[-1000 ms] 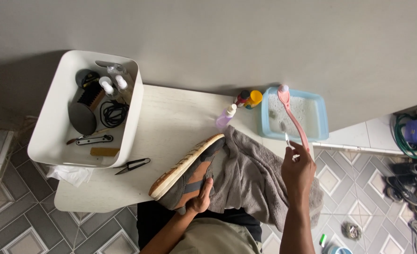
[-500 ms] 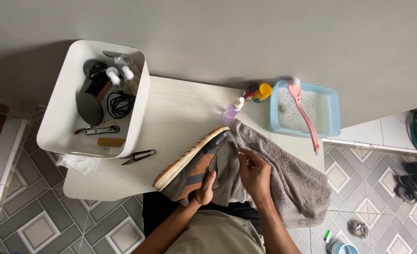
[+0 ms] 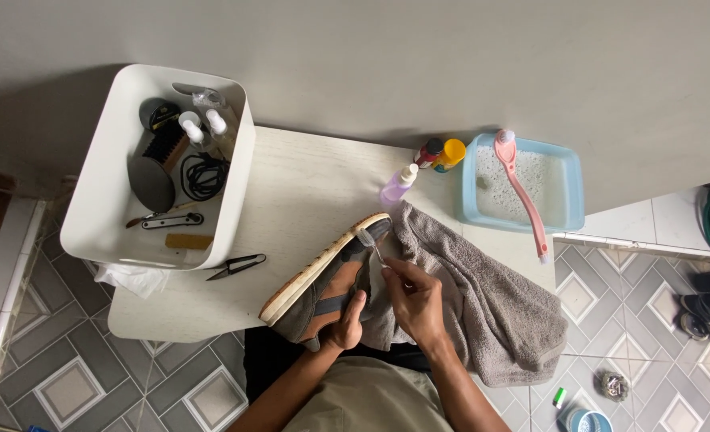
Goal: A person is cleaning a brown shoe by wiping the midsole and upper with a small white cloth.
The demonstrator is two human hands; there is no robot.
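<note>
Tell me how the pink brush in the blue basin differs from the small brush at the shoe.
The pink brush is long and lies unheld across the blue basin; the small brush is short, pale, and pinched in the right hand. The pink one's head rests over the basin's far rim, while the small one's bristles meet the shoe, which the left hand steadies. Both are slim-handled brushes.

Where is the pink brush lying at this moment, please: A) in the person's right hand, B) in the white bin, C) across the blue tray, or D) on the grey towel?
C: the pink brush lies across the blue tray, handle over its front rim, away from both hands.
</note>
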